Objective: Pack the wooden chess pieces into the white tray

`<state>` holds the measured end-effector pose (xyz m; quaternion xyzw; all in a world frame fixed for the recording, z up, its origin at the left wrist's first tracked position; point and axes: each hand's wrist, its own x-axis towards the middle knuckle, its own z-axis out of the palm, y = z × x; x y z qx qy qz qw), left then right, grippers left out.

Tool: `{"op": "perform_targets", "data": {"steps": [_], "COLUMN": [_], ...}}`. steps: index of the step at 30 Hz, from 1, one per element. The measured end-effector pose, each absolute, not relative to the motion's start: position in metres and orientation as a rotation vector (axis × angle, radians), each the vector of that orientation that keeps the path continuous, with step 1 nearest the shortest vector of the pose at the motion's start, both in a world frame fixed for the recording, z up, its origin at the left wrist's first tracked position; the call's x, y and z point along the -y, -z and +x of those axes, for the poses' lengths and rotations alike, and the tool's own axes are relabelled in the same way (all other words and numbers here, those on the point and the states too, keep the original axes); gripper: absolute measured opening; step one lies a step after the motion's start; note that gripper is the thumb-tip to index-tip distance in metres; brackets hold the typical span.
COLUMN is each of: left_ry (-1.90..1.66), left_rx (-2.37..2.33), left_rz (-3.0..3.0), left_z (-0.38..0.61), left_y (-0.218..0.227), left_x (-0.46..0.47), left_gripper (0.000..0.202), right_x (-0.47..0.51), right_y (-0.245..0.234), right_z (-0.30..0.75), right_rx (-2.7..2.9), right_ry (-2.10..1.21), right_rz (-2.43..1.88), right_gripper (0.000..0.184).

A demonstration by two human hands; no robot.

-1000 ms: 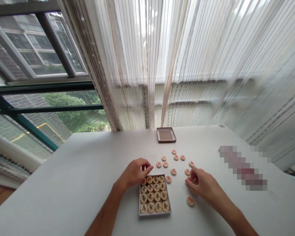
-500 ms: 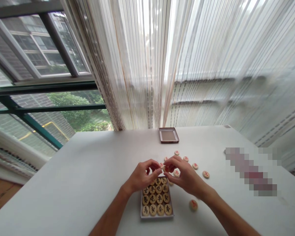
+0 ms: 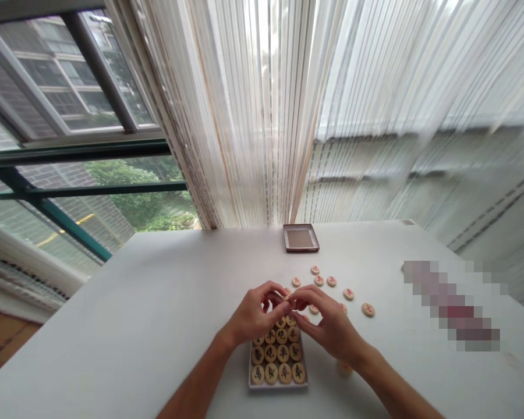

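My left hand [image 3: 258,313] and my right hand [image 3: 325,317] meet above the far end of a shallow white box [image 3: 279,386]. Between their pinched fingertips is a Chinese chess piece [image 3: 287,299], mostly covered by the fingers, its marking unreadable. In the box, round wooden pieces with black characters, such as this piece [image 3: 285,373], lie face up in rows. Both hands hide the box's far rows. Pieces with red characters, one of them a red piece [image 3: 348,294], are scattered on the table beyond and right of the box.
A brown-rimmed box lid [image 3: 301,238] lies at the far edge of the white table [image 3: 179,291]. A blurred-out long object [image 3: 452,308] rests at the right. One loose piece [image 3: 344,369] sits beside my right forearm. Curtains and a window stand behind.
My right hand has drawn slightly left and closer to my left hand, bringing the fingertips together around the piece. My right forearm now partly covers the loose near piece.
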<state>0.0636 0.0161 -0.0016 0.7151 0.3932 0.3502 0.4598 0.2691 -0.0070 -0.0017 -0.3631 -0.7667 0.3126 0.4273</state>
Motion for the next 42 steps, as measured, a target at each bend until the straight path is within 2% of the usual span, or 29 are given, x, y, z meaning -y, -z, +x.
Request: {"op": "perform_targets", "data": {"steps": [6,11,19,27,34,42], "left_ry": [-0.876,-0.843,-0.839,-0.848,-0.852,-0.858], "left_rx": [-0.969,-0.963,-1.030,-0.958,-0.961,-0.959], "left_rz": [1.844,1.883,1.971,1.930,1.912,1.891], "left_z": [0.062,0.061,0.051,0.056,0.057,0.056], "left_y": [-0.006,-0.010,-0.011,-0.009,-0.010,-0.009], "left_x": [-0.016,-0.014,-0.018,-0.015,-0.016,-0.015], "left_gripper": [0.027,0.027,0.019,0.020,0.022,0.016], "right_x": [0.009,0.009,0.006,0.009,0.009,0.010], "right_y": [-0.002,-0.002,0.002,0.000,-0.002,-0.002], "right_z": [0.267,0.265,0.269,0.265,0.265,0.266], "right_rx": [1.833,1.747,1.687,1.588,1.600,1.581], "right_ry": [-0.910,-1.098,-1.127,-1.372,-1.377,-1.379], "right_rz": [-0.946,-0.952,-0.954,-0.859,-0.887,-0.905], "right_gripper": [0.014,0.016,0.020,0.027,0.033,0.027]}}
